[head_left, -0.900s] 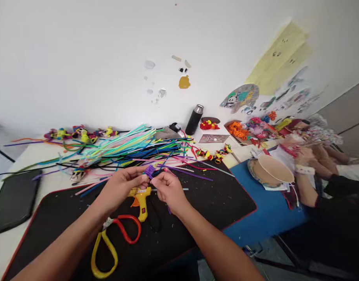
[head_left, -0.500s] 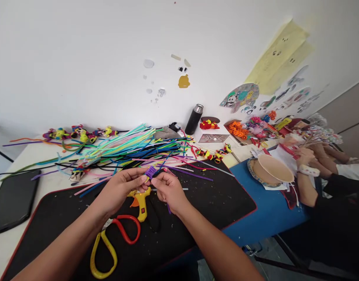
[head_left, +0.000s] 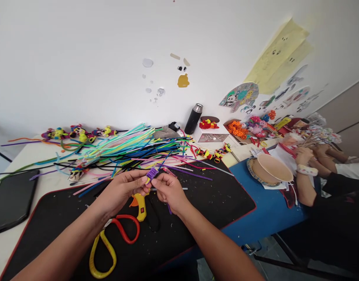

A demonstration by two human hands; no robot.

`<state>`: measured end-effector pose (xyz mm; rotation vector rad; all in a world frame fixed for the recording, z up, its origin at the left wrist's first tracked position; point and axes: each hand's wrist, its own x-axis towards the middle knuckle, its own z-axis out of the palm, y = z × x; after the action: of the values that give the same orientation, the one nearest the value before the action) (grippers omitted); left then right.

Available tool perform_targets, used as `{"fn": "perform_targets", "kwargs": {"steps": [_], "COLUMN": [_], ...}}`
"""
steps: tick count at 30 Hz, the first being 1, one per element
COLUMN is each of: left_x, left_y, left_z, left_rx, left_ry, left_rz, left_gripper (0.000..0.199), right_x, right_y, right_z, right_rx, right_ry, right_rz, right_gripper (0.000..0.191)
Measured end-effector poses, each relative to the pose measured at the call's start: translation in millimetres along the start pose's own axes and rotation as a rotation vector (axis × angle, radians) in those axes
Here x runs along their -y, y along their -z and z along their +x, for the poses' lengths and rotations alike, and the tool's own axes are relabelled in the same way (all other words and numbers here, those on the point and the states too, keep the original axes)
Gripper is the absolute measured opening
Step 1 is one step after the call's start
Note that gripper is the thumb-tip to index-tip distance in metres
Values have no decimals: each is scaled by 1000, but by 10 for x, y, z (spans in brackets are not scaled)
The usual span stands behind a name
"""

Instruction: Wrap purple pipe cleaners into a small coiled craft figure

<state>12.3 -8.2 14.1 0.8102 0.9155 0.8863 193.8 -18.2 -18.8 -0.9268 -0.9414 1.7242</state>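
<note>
A small purple piece of wound pipe cleaner (head_left: 151, 173), with some yellow on it, is pinched in the fingers of my left hand (head_left: 131, 185). My right hand (head_left: 171, 192) is closed beside it, its fingertips at the piece's right edge. A purple pipe cleaner end (head_left: 169, 208) sticks out below the right hand, and blue ends rise above it. Under my hands lies a yellow glue gun (head_left: 141, 207) on the black mat (head_left: 179, 230). Scissors with one red and one yellow handle (head_left: 102, 255) rest nearer to me.
Behind the hands spreads a heap of coloured pipe cleaners (head_left: 132, 146). A black bottle (head_left: 193, 119) and a white box (head_left: 211, 134) stand by the wall. At left lies a black tablet (head_left: 13, 201). On the right are a bowl (head_left: 273, 169) and another person's arm (head_left: 306, 187).
The purple piece has turned slightly between my fingers and shows more yellow at its lower side. My hands have hardly moved.
</note>
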Motion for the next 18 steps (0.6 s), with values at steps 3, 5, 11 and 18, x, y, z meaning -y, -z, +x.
{"fn": "perform_targets", "kwargs": {"steps": [3, 5, 11, 18], "left_x": [13, 20, 19, -26], "left_y": [31, 51, 35, -73], "left_z": [15, 25, 25, -31], "left_rx": [-22, -39, -52, -23], "left_ry": [-26, -45, -55, -44], "left_rz": [75, 141, 193, 125], "left_gripper": [51, 50, 52, 46], "right_x": [-5, -9, -30, -7], "right_y": [-1, 1, 9, 0], "right_z": [-3, -3, 1, -19], "right_rx": [-23, -41, -68, -50], "right_ry": [14, 25, 44, 24], "right_rz": [-7, -10, -8, 12], "right_gripper": [46, 46, 45, 45]}}
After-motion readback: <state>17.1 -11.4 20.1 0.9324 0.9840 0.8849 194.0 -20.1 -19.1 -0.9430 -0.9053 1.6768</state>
